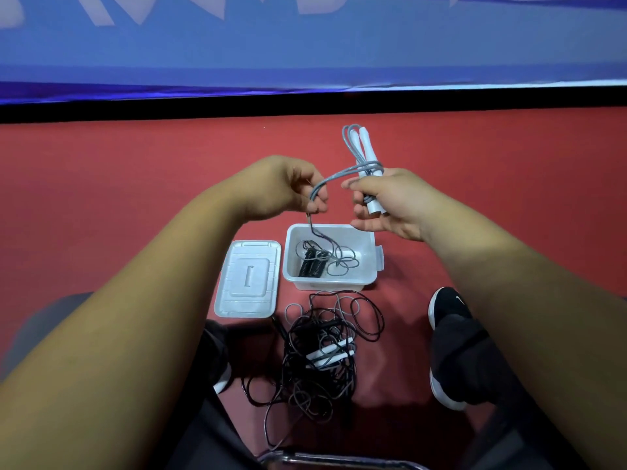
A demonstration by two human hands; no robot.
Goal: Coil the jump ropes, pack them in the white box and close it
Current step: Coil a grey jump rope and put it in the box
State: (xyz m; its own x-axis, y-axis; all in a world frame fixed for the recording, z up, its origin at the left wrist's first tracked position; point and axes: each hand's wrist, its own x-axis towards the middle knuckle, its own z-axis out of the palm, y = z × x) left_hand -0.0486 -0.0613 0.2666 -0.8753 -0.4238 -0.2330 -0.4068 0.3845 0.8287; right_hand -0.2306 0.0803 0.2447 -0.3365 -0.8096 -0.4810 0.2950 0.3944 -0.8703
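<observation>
Above the open box (332, 283), the right hand (390, 205) grips the grey rope's white handles (365, 145), fingers hiding their middles. The left hand (288, 188) pinches its cord (336, 176), which trails into the box. The lid (249, 278) lies beside it, and the tangle (322, 347) nearer has strands too knotted to separate.

Box (334, 283) on floor (135, 184), centre. Lid (249, 279) flat just left of it. Coiled jump rope (310, 264) inside box. Tangled pile of ropes (325, 351) before box, nearer the person; shoe (448, 310) right of pile. Above box: left hand (288, 188) pinching cord (339, 174), right hand (390, 205) round handles (368, 154); cord drops into box.
</observation>
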